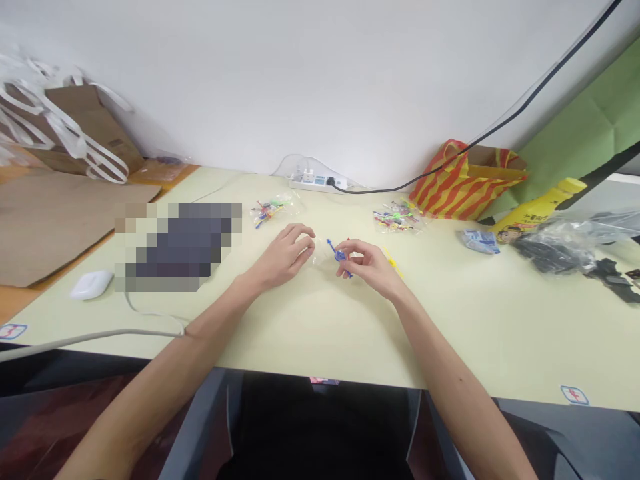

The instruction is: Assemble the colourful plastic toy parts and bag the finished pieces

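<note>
My right hand (pixel 370 263) is closed, with thumb and fingertips pinching a small blue plastic piece (pixel 340 255) that has an arrow-shaped end pointing up and left. Bits of red show at its fingers, but their shape is hidden. A thin yellow plastic piece (pixel 393 261) lies just behind this hand. My left hand (pixel 290 253) hovers low over the table, fingers curved and a gap between thumb and forefinger. Faint clear plastic (pixel 316 252) shows beside its fingertips; whether they touch it I cannot tell.
Clear bags of coloured plastic pieces lie behind my left hand (pixel 273 208) and right hand (pixel 397 217). Against the wall is a power strip (pixel 315 180). A striped bag (pixel 457 187) and yellow bottle (pixel 537 210) stand right. A white case (pixel 91 285) and cable (pixel 100 335) lie left.
</note>
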### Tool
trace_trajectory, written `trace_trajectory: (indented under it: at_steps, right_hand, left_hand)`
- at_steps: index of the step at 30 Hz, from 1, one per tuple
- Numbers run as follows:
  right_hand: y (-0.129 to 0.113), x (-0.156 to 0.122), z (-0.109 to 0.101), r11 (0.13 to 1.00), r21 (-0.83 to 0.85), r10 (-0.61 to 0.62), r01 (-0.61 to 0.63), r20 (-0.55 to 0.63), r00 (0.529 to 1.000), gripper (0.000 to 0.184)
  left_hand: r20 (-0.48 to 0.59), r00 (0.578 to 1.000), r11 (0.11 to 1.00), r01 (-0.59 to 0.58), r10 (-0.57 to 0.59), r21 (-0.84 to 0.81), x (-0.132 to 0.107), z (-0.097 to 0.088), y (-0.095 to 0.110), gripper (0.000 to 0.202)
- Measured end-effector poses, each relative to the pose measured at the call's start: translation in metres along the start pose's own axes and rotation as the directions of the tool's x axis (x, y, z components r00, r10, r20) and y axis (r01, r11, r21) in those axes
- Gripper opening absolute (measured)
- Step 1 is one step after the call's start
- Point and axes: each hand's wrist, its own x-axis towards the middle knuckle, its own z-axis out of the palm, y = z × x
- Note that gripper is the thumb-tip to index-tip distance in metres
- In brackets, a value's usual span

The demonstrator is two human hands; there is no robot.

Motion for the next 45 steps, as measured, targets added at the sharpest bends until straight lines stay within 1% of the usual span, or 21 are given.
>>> trace_trajectory:
  at_steps: [3,6,9,11,15,18,21,24,26,28,29,31,33,37,40,45]
  right_hand:
    - [0.000,0.000,0.001,0.997,0.075,0.011,-0.013,0.023,1.000,0.029]
    - [0.001,0.001,0.000,0.996,0.093,0.005,-0.006,0.004,1.000,0.026]
    - [0.003,0.003,-0.002,1.000,0.018,0.003,-0.002,-0.043,0.999,0.027]
    - [0.005,0.004,-0.004,0.999,-0.036,0.021,-0.023,-0.050,0.999,0.031]
    - [0.010,0.005,-0.005,0.998,-0.045,0.036,-0.038,-0.061,0.998,0.034]
    - [0.013,0.005,-0.003,0.997,-0.077,0.018,-0.024,-0.075,0.997,0.026]
    - [0.015,0.005,-0.001,0.981,-0.192,-0.029,0.012,-0.090,0.996,0.016]
    - [0.013,0.005,0.000,0.959,-0.279,-0.080,0.040,-0.135,0.988,0.013]
    - [0.010,0.004,0.002,0.937,-0.344,-0.119,0.065,-0.141,0.983,0.010]
    - [0.006,0.002,0.003,0.898,-0.426,-0.167,0.110,-0.098,0.981,0.010]
    - [0.004,0.002,0.004,0.879,-0.456,-0.185,0.139,-0.058,0.981,0.013]
    - [0.002,0.000,0.006,0.856,-0.480,-0.204,0.194,0.032,0.978,0.021]
    - [0.004,0.000,0.007,0.851,-0.471,-0.216,0.230,0.085,0.973,0.023]
    - [0.013,0.001,0.011,0.826,-0.501,-0.262,0.257,0.061,0.963,0.014]
    - [0.016,0.002,0.014,0.804,-0.533,-0.263,0.262,0.075,0.962,0.008]
    - [0.015,0.002,0.016,0.818,-0.518,-0.226,0.250,0.111,0.968,0.016]
  left_hand:
    - [-0.003,1.000,0.999,-0.019,0.019,-0.029,0.000,-0.003,0.001,0.014]
    - [0.007,0.999,0.997,-0.041,0.041,-0.061,0.000,-0.004,0.002,0.013]
    - [-0.003,0.998,0.994,-0.057,0.057,-0.092,0.000,-0.004,0.003,0.013]
    - [-0.012,0.998,0.993,-0.066,0.065,-0.102,0.001,-0.004,0.003,0.012]
    - [-0.023,0.997,0.991,-0.076,0.074,-0.109,0.001,-0.004,0.003,0.013]
    - [-0.032,0.996,0.989,-0.087,0.083,-0.119,0.001,-0.004,0.003,0.013]
    - [-0.025,0.995,0.985,-0.099,0.097,-0.143,0.001,-0.004,0.005,0.013]
    - [-0.005,0.994,0.980,-0.107,0.107,-0.168,0.002,-0.002,0.009,0.015]
    - [0.007,0.994,0.978,-0.106,0.109,-0.179,0.002,-0.001,0.012,0.016]
    - [0.013,0.994,0.976,-0.104,0.108,-0.190,0.002,0.000,0.016,0.017]
    - [0.013,0.994,0.975,-0.103,0.108,-0.195,0.002,0.001,0.017,0.017]
    - [0.007,0.994,0.974,-0.104,0.108,-0.203,0.003,0.002,0.019,0.017]
    - [0.006,0.994,0.973,-0.109,0.113,-0.201,0.003,0.003,0.020,0.017]
    - [0.017,0.992,0.972,-0.118,0.124,-0.203,0.002,0.005,0.021,0.018]
    - [0.022,0.991,0.970,-0.122,0.130,-0.211,0.002,0.007,0.021,0.018]
    - [0.019,0.991,0.970,-0.124,0.131,-0.210,0.002,0.009,0.021,0.017]
